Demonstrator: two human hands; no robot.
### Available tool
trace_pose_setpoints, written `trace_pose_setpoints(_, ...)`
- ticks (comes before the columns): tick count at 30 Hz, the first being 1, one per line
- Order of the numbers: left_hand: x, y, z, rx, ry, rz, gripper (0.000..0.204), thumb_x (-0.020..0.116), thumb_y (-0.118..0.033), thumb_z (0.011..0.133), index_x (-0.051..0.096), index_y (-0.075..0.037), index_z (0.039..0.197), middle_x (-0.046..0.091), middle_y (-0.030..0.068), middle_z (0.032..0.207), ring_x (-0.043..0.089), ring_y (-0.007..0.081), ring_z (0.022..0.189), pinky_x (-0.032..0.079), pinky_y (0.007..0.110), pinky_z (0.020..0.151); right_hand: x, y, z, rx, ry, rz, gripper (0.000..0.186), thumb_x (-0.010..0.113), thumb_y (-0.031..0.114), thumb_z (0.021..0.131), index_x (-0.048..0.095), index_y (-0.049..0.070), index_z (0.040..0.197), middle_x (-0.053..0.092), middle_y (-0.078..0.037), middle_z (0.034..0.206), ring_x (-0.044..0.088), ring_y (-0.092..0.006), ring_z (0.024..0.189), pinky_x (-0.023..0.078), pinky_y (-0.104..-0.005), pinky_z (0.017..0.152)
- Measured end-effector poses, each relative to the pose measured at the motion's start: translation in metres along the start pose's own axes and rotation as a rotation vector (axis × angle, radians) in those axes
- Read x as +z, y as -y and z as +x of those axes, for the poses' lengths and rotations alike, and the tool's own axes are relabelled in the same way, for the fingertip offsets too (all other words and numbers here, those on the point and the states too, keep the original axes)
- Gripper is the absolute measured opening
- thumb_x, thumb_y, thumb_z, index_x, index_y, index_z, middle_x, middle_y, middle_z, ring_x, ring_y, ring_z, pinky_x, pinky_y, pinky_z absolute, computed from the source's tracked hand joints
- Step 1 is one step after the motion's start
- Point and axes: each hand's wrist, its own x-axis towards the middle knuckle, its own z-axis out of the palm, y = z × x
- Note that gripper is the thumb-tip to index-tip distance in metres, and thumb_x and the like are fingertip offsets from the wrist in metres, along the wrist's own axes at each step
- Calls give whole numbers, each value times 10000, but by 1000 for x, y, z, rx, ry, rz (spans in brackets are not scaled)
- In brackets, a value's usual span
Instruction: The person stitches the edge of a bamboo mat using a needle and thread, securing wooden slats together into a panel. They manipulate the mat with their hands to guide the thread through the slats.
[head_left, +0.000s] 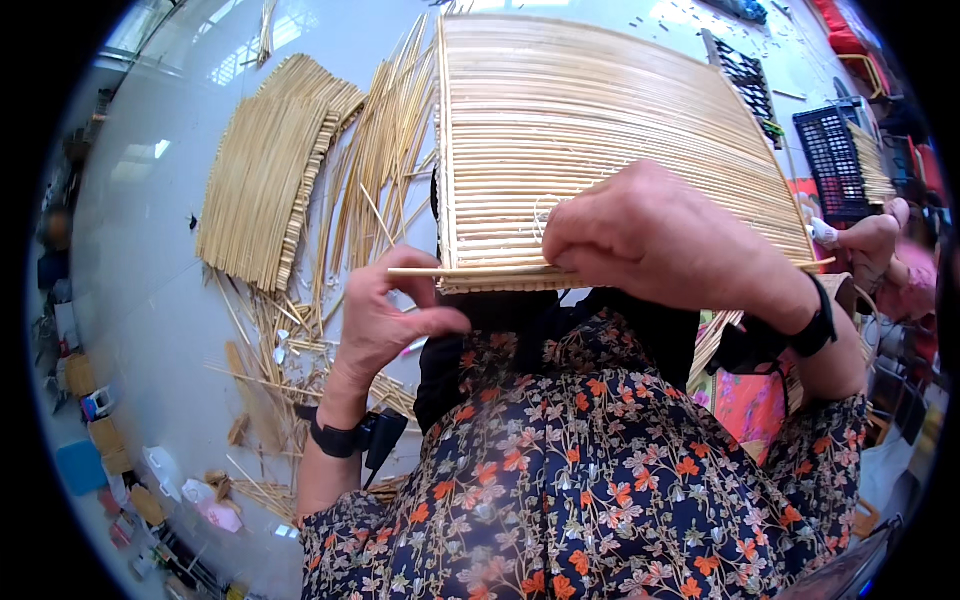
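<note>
"Straw-yellow sticks, laid side by side: how'll that mat (610, 140) handle, going by the head view?"

"Light, I'd guess, b/c it's all thin sticks. Prob. stiff along their length, bendier across. Smooth, so it may slide a bit; single sticks could snap if I press hard."

"Where d'you take hold?"

"By the edges, w/ several sticks under the fingers, not just one. I'd go easy on the protruding stick end (410, 271) at the near L corner; looks like the weak spot."

"And yr hands?"

"L hand (378, 312) is at that corner, thumb well apart from the curled fingers; can't tell if they touch the stick. R hand (672, 235) is curled over the near edge, fingertips mostly hidden, so can't tell if it's pinching anything."

"Where's the mat exactly, & how's it look?"

"Right in front of my torso, near edge by both hands, the rest stretching away. Pale gold, paler toward the far side, sticks running roughly L to R, w/ a crosswise strip (447, 150) down the L edge. Thin pale thread (541, 214) loops on top, just beside my R fingers."
</note>
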Motion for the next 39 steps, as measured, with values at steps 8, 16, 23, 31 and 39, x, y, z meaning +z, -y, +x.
trace_pose_setpoints(8,11,-55,67,932,-224,593,583,895,-359,725,701,-136,1229,727,86,1174,648,262,1209,470,480,1056,-26,-1,-9,49,210,80,108,629,109,884,693,27,853,649,-150,696,646,-317,652,510,-406,652)
trace_pose_setpoints(16,16,-82,67,967,70,204,502,885,-343,712,752,-70,1112,764,88,1039,714,297,1021,511,435,935,-49,6,-17,-17,114,-81,94,652,116,890,705,39,893,630,-119,681,611,-286,616,484,-384,619)
trace_pose_setpoints(23,14,-96,76,989,-49,111,465,928,-236,659,771,-93,1073,745,33,905,693,204,827,495,327,738,-61,8,-12,-214,21,-208,41,604,92,932,634,67,941,634,-115,731,650,-335,732,489,-438,689)
trace_pose_setpoints(31,15,-91,73,962,-90,117,444,925,-239,671,765,-111,1065,740,11,888,681,195,827,480,319,737,-60,9,-6,-208,75,-156,65,602,102,948,624,43,929,639,-128,759,646,-333,727,494,-425,674)
trace_pose_setpoints(39,13,-95,76,924,-94,95,433,919,-215,690,755,-105,1077,760,10,972,688,206,867,501,334,794,-58,20,-6,-143,-10,-379,760,871,375,704,506,70,1295,643,-160,782,656,-379,793,495,-467,730)
